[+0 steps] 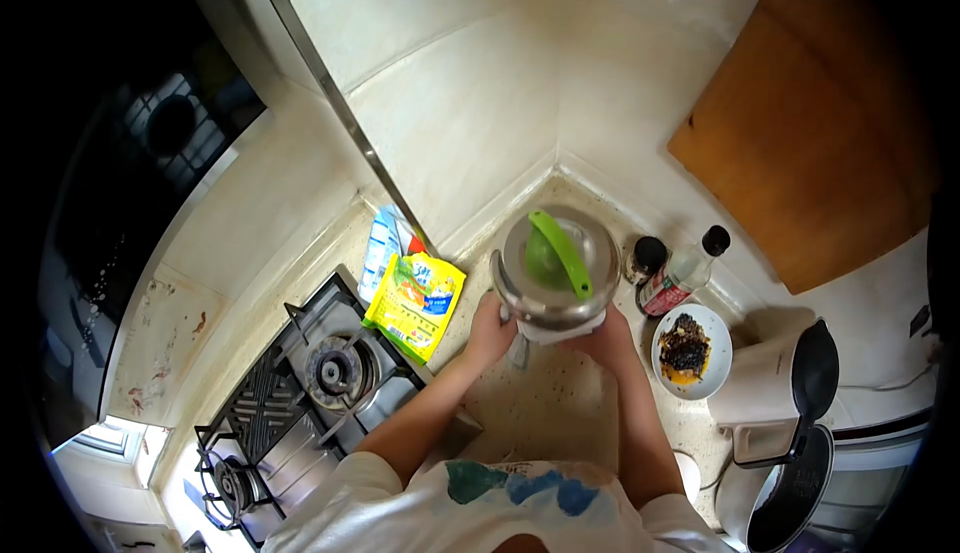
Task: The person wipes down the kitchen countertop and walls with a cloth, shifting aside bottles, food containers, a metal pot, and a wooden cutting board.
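Note:
A metal pot (525, 248) with a shiny lid and a green handle (562, 253) is held up over the counter in the corner. At its lower left, my left hand (490, 331) grips its side, partly hidden behind the rim. My right hand (603, 338) holds the lower right side, its fingers mostly under the pot. Something pale, perhaps a cloth (562, 333), shows between my hands beneath the pot.
Left are a gas stove (335, 373), a yellow packet (418, 303) and a blue-white packet (378, 253). To the right stand a dark-lidded jar (648, 256), a bottle (685, 275), a white plate of dark food (720, 363), a kettle (760, 383) and an open pot (745, 483).

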`<state>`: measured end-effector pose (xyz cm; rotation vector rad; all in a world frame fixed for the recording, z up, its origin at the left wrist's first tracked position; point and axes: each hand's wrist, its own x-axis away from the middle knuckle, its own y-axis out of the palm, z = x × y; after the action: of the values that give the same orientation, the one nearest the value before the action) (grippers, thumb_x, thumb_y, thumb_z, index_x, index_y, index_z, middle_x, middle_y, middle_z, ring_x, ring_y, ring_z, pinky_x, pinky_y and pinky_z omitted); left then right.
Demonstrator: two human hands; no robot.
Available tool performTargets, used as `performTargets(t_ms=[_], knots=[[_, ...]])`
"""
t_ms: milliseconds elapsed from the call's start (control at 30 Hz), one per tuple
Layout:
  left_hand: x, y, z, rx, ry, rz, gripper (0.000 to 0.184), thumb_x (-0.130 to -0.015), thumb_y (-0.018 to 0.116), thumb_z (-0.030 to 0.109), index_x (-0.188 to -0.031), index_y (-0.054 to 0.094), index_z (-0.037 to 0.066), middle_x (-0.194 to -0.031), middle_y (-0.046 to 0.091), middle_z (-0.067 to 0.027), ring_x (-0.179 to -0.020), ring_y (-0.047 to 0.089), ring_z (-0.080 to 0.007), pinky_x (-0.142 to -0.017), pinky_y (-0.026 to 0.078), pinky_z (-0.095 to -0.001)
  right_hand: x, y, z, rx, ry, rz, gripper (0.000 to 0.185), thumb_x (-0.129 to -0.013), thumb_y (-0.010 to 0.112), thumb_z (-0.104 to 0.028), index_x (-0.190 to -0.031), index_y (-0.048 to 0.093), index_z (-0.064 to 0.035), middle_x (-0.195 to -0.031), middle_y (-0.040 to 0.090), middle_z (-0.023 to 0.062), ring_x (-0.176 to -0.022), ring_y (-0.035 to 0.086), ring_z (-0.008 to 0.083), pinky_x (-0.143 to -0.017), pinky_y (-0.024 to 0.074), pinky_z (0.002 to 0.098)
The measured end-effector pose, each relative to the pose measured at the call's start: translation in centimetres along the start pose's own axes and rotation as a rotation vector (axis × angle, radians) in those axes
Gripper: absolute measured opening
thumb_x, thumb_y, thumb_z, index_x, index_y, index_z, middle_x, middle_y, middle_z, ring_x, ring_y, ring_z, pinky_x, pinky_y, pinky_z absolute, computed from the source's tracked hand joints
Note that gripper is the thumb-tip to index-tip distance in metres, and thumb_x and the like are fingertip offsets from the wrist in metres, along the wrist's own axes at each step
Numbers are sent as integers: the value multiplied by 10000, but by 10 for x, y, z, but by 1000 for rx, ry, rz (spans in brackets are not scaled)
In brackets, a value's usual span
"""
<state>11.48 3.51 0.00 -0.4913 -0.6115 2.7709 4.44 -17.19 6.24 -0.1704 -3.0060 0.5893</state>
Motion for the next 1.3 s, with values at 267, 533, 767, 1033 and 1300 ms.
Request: performTargets(t_ms=[267,533,767,1033,1300], knots=[[-102,24,-12,-107,79,147,308,-757,627,3,-1053,564,60,-1012,572,-195,-971,537,-393,-840,448,-429,-108,5,29,-51,-109,324,779,-574,864,-161,-1246,497,-16,-1135,634,128,-1064,607,250,-886,479,347],[-122,47,-6,-112,188,130,297,-779,642,22,-1058,542,33,-1030,560,-167,-920,569,-351,-685,511,-362,-114,33,79,-3,-99,623,624,-703,691,-60,-1270,451,42,-1139,555,165,-842,561,256,-773,495,364],[-118,56,-9,-31,238,88,272,-776,640,23,-1027,536,47,-1012,558,-150,-950,561,-335,-712,490,-353,-93,38,61,211,-163,615,587,-755,642,-50,-1286,412,48,-1176,512,214,-1048,533,351,-909,447,396],[-112,41,-12,23,57,85,246,-790,627,37,-1024,556,65,-1013,573,-116,-916,573,-278,-735,488,-345,-95,37,51,603,-235,390,693,-787,654,-113,-1392,339,6,-1380,439,167,-1252,412,342,-1043,364,395],[-84,9,12,54,105,246,226,-765,626,12,-986,594,50,-1044,588,-143,-972,570,-303,-831,459,-364,-96,39,44,604,-171,383,663,-814,640,-181,-1376,352,18,-1405,418,166,-1261,398,348,-1046,359,401]])
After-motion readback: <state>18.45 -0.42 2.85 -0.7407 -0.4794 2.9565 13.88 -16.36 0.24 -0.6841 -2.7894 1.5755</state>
